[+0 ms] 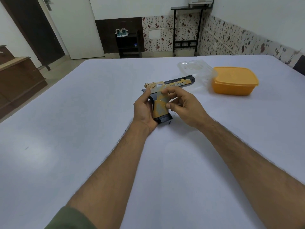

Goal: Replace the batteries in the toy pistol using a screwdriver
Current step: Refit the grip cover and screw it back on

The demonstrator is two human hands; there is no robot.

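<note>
The toy pistol point(160, 103) is yellow and dark grey, held just above the white table point(82, 129) with its barrel pointing to the far right and its grip toward me. My left hand point(143, 109) wraps the back of the grip from the left. My right hand point(183, 106) holds the front of the grip and the trigger area, thumb resting on the grip's side panel. A thin pale tip point(132, 104) pokes out on the table behind my left hand; I cannot tell what it is. No screwdriver or batteries show clearly.
An orange lidded box point(234, 81) stands at the far right, with a clear plastic container point(194, 70) beside it, just beyond the barrel. A wooden cabinet point(18, 83) stands left of the table. Bare tabletop stretches left and toward me.
</note>
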